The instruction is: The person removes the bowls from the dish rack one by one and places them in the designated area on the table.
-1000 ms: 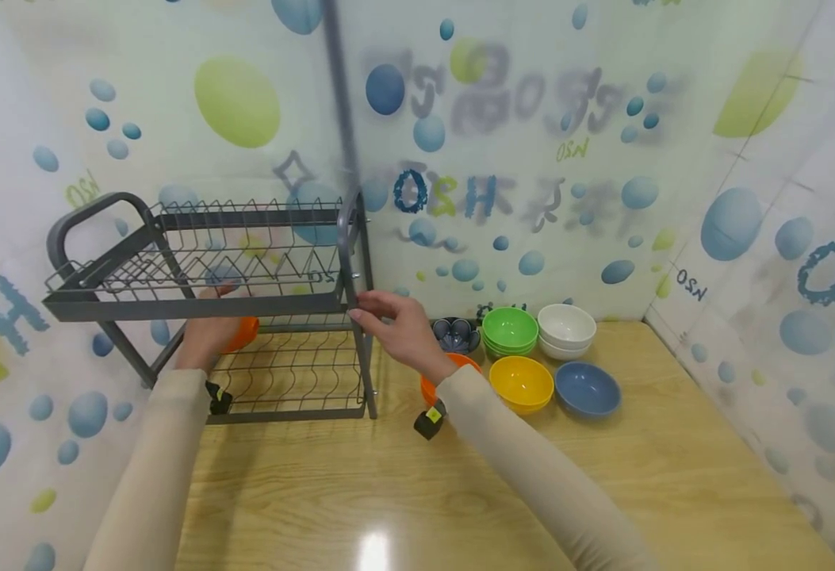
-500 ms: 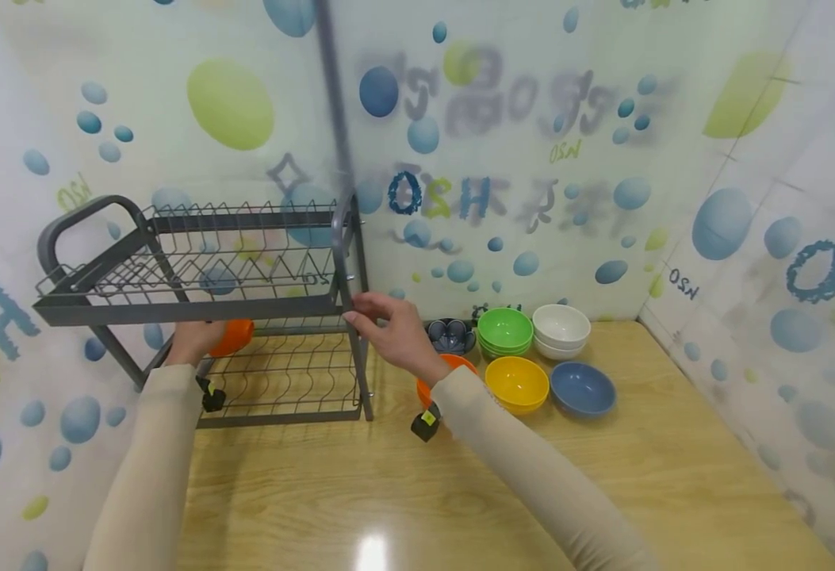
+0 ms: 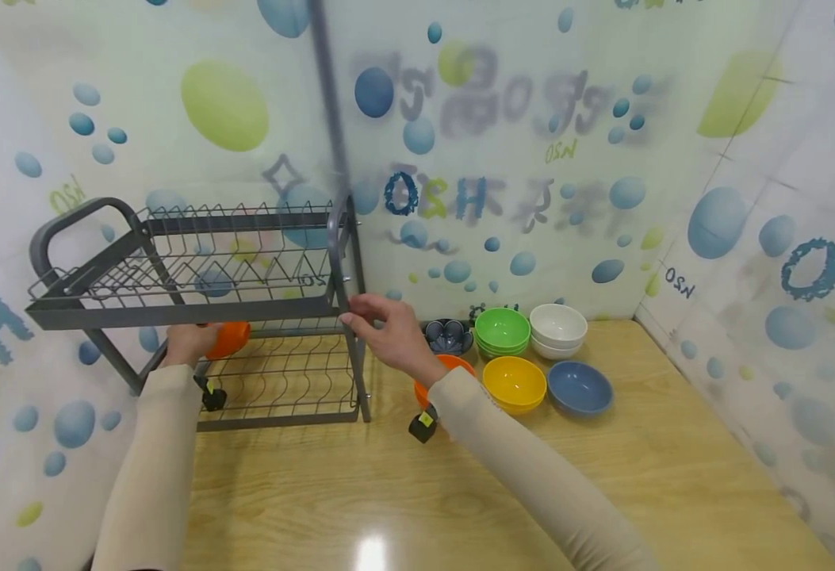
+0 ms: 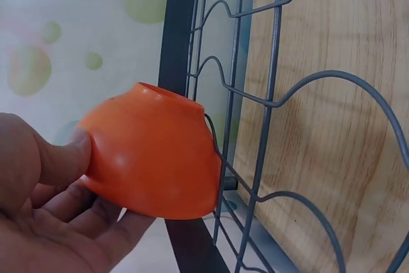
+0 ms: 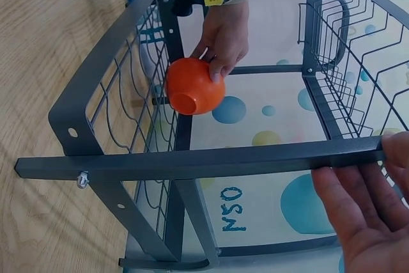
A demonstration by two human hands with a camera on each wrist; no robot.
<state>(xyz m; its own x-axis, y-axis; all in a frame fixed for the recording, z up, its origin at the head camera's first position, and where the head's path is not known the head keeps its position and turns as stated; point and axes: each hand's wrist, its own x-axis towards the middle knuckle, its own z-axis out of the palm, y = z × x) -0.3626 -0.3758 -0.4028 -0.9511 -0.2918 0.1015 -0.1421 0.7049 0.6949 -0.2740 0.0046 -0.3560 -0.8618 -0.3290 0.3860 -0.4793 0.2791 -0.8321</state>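
My left hand (image 3: 190,342) pinches an orange bowl (image 4: 153,151) between thumb and fingers, inside the lower tier of a dark grey two-tier dish rack (image 3: 189,315). In the left wrist view the bowl is tipped on its side, its rim side against the wire shelf (image 4: 265,103). The right wrist view shows this bowl's foot facing the camera, with the left hand behind it. My right hand (image 3: 393,333) grips the rack's right front post, thumb in front and fingers round the far side. In the head view the upper tier partly hides the left fingers.
Right of the rack stand a second orange bowl (image 3: 427,394), a dark flower-shaped dish (image 3: 449,339), stacked green bowls (image 3: 503,329), stacked white bowls (image 3: 558,327), a yellow bowl (image 3: 515,383) and a blue bowl (image 3: 580,388) on the wooden table (image 3: 531,476). Patterned curtains surround it.
My left hand has moved lower and slightly left with the orange bowl, bringing it down to the lower shelf. The right hand stays on the post. The head view has shifted slightly.
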